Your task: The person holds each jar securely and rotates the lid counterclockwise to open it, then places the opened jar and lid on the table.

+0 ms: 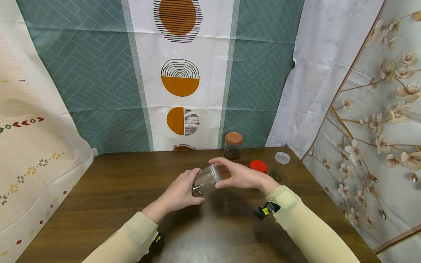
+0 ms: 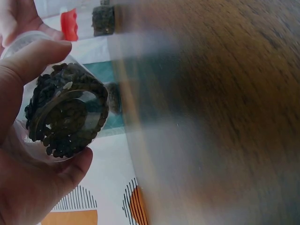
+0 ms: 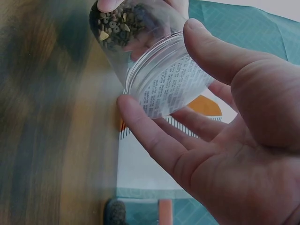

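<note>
1. Looking down from the head view, both hands meet over the middle of the dark brown wooden table [image 1: 108, 190]; only this view shows the brown-lidded glass jar [image 1: 233, 145], the red round lid [image 1: 258, 166] and the small clear vial with a pale cap [image 1: 280, 166] standing near the far edge.
2. Only the left wrist view shows the base of the clear round plastic jar [image 1: 205, 180], where small dark pellets [image 2: 65, 117] pile in a ring against the wall.
3. Only the right wrist view shows the jar's ribbed neck and the fine printed text on its lidded end.
4. The jar is tilted, lifted off the table, its base low toward the left hand [image 1: 180, 191] and its lidded end high toward the right hand [image 1: 237, 175].
5. The left hand grips the base, fingers and thumb curled round it.
6. The right hand's thumb and fingers curl round the lidded end, pinching its rim.
</note>
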### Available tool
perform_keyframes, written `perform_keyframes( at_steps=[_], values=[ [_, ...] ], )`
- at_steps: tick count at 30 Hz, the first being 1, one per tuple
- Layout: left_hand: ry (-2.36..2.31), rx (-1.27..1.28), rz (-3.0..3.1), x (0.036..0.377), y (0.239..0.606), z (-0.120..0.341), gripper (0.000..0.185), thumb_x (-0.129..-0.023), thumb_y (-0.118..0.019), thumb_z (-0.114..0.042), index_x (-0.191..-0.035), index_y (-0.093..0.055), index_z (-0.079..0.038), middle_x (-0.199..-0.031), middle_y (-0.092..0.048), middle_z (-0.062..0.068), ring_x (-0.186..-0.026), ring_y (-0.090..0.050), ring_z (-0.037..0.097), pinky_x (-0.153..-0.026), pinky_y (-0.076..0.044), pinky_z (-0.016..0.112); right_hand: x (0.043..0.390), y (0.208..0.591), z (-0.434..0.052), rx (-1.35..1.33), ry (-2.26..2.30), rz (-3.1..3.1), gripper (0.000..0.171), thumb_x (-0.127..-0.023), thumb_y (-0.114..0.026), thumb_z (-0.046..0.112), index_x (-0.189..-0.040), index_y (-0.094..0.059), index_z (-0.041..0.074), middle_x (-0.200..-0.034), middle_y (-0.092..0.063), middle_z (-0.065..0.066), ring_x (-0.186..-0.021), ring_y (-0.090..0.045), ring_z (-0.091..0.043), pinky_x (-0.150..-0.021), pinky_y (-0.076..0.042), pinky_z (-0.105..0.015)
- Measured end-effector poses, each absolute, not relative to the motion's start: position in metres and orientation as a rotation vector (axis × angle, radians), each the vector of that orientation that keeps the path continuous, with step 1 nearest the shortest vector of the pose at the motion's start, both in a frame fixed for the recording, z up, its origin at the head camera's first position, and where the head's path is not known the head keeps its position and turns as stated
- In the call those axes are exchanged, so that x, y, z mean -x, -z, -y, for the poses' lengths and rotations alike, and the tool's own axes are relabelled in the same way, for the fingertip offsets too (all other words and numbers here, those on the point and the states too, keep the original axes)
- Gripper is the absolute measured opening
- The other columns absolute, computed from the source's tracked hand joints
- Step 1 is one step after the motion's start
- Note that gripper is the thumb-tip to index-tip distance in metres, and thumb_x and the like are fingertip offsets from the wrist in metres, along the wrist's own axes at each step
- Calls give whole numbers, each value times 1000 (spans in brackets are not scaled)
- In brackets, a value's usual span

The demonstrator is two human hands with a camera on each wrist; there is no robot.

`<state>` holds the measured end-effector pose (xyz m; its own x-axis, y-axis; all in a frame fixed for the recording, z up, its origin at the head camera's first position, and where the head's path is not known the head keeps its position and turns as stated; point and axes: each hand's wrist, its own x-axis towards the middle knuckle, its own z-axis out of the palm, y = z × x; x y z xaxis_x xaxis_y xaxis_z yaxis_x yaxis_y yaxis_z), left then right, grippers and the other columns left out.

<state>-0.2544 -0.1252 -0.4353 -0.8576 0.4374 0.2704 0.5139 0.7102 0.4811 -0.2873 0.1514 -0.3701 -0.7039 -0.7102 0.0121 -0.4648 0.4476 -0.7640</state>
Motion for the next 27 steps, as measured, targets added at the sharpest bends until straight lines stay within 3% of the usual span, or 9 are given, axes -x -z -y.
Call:
perform_keyframes(
  at_steps=[4,10,17,23,27],
  values=[
    [850,778,2776,255,435,126,94,-78,-102,-31,-153,-50,-9,-129,-63,11,-111,-59,26,-89,-55,48,286,369,-152,1028,1086,-2424,89,-99,-87,25,-171,-37,22,-165,-49,-6,-150,-51,-30,-117,-46,-55],
    [863,782,2768,254,435,126,93,-78,-102,-31,-152,-50,-9,-130,-63,12,-111,-59,26,-89,-56,48,286,370,-153,1069,1015,-2484,90,-97,-89,26,-171,-39,21,-164,-48,-4,-148,-51,-32,-116,-48,-53],
    [876,789,2770,254,436,127,93,-79,-102,-30,-152,-50,-8,-130,-63,14,-111,-59,26,-89,-56,48,284,371,-152,1088,1057,-2473,86,-94,-92,19,-166,-45,25,-159,-48,-2,-144,-51,-27,-107,-56,-46],
    [888,786,2783,253,436,127,94,-78,-102,-31,-153,-49,-9,-128,-62,9,-111,-59,25,-90,-56,47,283,373,-151,1108,1171,-2375,86,-91,-90,2,-163,-46,20,-157,-45,-8,-144,-52,-35,-102,-59,-52],
    [893,788,2782,253,436,127,95,-78,-102,-31,-153,-48,-8,-130,-62,10,-111,-58,26,-89,-56,48,283,375,-151,1123,1185,-2360,86,-91,-91,2,-162,-46,20,-156,-44,-9,-144,-53,-37,-101,-60,-50]
  ],
)
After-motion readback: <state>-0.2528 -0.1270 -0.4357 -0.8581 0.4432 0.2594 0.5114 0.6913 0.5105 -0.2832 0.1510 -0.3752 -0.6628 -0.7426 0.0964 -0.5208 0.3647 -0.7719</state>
